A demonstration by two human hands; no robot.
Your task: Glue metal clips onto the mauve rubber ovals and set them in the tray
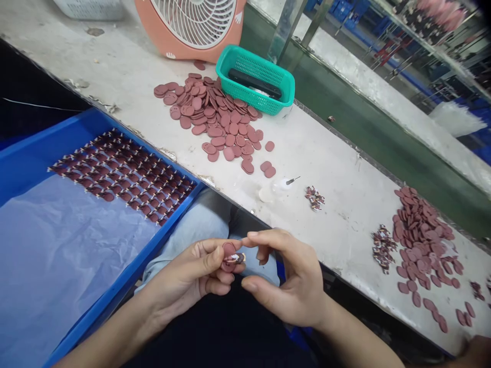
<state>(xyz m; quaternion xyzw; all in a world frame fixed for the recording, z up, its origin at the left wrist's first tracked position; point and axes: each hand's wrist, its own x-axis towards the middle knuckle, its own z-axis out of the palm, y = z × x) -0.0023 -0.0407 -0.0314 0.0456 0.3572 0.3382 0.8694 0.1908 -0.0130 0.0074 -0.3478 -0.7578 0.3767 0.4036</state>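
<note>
Between thumb and fingers, my left hand (195, 268) pinches a reddish-brown oval disc (229, 249) with a small dark, white and tan figure-like piece (236, 258) against it. My right hand (289, 276) is just to the right, thumb and index finger apart, with nothing seen between them. Its index fingertip comes close to the left fingers; whether they touch I cannot tell. On the bench ahead lie a heap of similar oval discs (215, 115), a small cluster of the little figure-like pieces (315, 198) and a whitish translucent bottle (270, 191) with a needle tip.
A blue tray (49, 130) at the left holds rows of assembled pieces (130, 174) on a pale sheet. On the bench stand a green basket (284, 99) with a dark object and an orange fan (146, 30). More discs (422, 240) lie right, near another person's hand (475, 352).
</note>
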